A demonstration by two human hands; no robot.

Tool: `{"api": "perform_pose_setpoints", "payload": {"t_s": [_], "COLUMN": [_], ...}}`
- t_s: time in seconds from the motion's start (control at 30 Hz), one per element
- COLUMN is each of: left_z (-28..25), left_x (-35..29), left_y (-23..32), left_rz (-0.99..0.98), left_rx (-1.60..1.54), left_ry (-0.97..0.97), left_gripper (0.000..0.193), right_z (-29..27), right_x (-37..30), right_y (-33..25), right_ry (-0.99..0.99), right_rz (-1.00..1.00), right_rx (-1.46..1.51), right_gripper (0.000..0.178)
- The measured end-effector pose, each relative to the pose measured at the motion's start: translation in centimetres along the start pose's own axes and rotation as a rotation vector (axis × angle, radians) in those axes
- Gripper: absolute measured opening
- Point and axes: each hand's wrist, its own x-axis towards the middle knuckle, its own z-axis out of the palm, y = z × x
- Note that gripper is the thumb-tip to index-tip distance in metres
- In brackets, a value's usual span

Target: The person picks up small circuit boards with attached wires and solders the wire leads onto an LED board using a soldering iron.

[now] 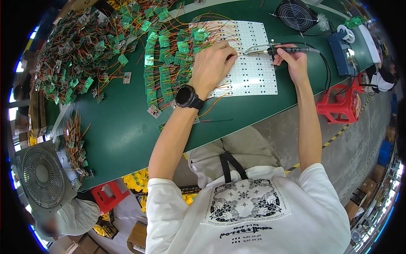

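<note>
My right hand point(292, 62) grips a soldering iron point(292, 50) with a wire-feed tube and black cables. The iron's tip points left, to a white LED panel point(258, 80) with rows of small dots, close by my left fingertips. Over the panel's left part my left hand point(215, 65) is closed, thumb and fingers pressed together; whatever they pinch is hidden. Beside and partly under that hand lie rows of small green circuit boards point(165, 55) with red and yellow wires. Many of these wires reach across the panel's left edge.
A large tangled heap of wired circuit boards point(80, 51) covers the table's far left. At the far right stand a round black fan point(297, 16) and a blue solder-feeder box point(341, 53) with a spool. A red stool point(340, 103) is right of the table; a grey fan point(42, 171) is left.
</note>
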Motion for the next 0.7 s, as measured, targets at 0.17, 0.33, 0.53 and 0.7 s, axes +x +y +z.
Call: {"api": "perform_pose_setpoints", "payload": {"t_s": [0.17, 0.33, 0.53, 0.7], "left_z": [0.01, 0.08, 0.29, -0.58], "left_x": [-0.1, -0.11, 0.08, -0.05], "left_y": [-0.11, -0.03, 0.0, -0.07], "left_rz": [-0.012, -0.006, -0.012, -0.017], "left_rx": [-0.006, -0.002, -0.011, 0.021], "left_ry": [-0.022, -0.01, -0.008, -0.016], "left_gripper": [0.011, 0.011, 0.012, 0.013], "right_z": [-0.14, -0.23, -0.59, 0.03], "right_x": [0.02, -0.06, 0.06, 0.54], "right_y": [0.18, 0.22, 0.19, 0.47], "right_ry": [-0.009, 0.008, 0.056, 0.062], "right_rz": [-0.002, 0.006, -0.008, -0.016], "right_rx": [-0.004, -0.02, 0.038, 0.058], "right_gripper": [0.02, 0.02, 0.019, 0.019]}}
